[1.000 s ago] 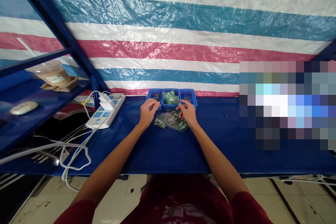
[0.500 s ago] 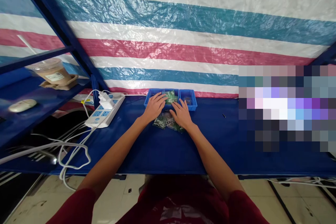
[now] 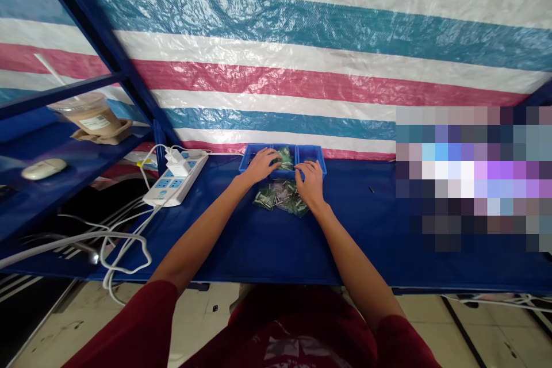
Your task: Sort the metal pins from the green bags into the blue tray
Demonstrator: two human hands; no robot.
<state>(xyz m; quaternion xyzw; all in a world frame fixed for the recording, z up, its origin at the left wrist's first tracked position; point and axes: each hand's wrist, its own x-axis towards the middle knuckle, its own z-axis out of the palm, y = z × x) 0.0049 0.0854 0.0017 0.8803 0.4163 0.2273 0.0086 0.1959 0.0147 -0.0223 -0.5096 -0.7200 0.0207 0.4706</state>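
Three joined blue bins (image 3: 324, 162) stand against the striped sheet. My left hand (image 3: 261, 165) reaches over the left and middle bins, its fingers stretched toward a green-tinted clear bag (image 3: 284, 156) in the middle one. No grip on the bag is visible. At the front of the right bin is my right hand (image 3: 311, 184), fingers bent and apart, with nothing visible in them; the fingertips partly cover that bin's contents. Just in front of the bins lie clear and greenish bags (image 3: 282, 198) with small metal pins or screws, partly behind my right hand.
A white power strip (image 3: 176, 181) with plugs and looping white cables (image 3: 125, 267) lies left on the blue table (image 3: 267, 253). A small dark pin-like piece (image 3: 371, 189) rests to the right. On the left shelf are a drink cup (image 3: 92, 118) and a mouse (image 3: 43, 169).
My right hand has moved right, off the middle bin's front to the right bin, and its fingers are more bent. My left hand remains by the green bag. The view has shifted slightly.
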